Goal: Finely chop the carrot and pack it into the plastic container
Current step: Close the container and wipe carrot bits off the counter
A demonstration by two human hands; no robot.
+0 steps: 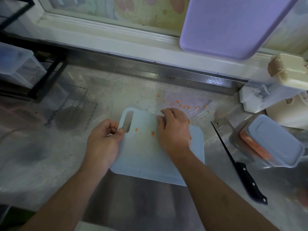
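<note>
Head view shows the carrot now as fine orange bits: most seem packed in the plastic container (273, 140) at 3 o'clock, orange showing through its clear wall under a pale blue lid that looks seated. Leftover carrot crumbs (181, 105) lie scattered on the tabletop (50, 147) at 1 o'clock of the cutting board (150, 155), with a few more specks on the board itself. These bits are likely light, damp and a little clingy, too small to pinch one at a time; sweeping them together with a flat palm or tipping them off the board should work better than picking. The board is thin, stiff plastic and looks light, best held by its edge beside the handle slot.

That is where the left hand (104, 140) is, its grip pinching the board's edge at 9 o'clock, next to the slot. The right hand (173, 129) lies palm down across the far right part of the board, fingers fairly straight, grasping nothing that I can see.

A black-handled knife (240, 164) rests on the tabletop between board and container, blade pointing to 11 o'clock. A purple tray (230, 25) leans at 1 o'clock.
</note>
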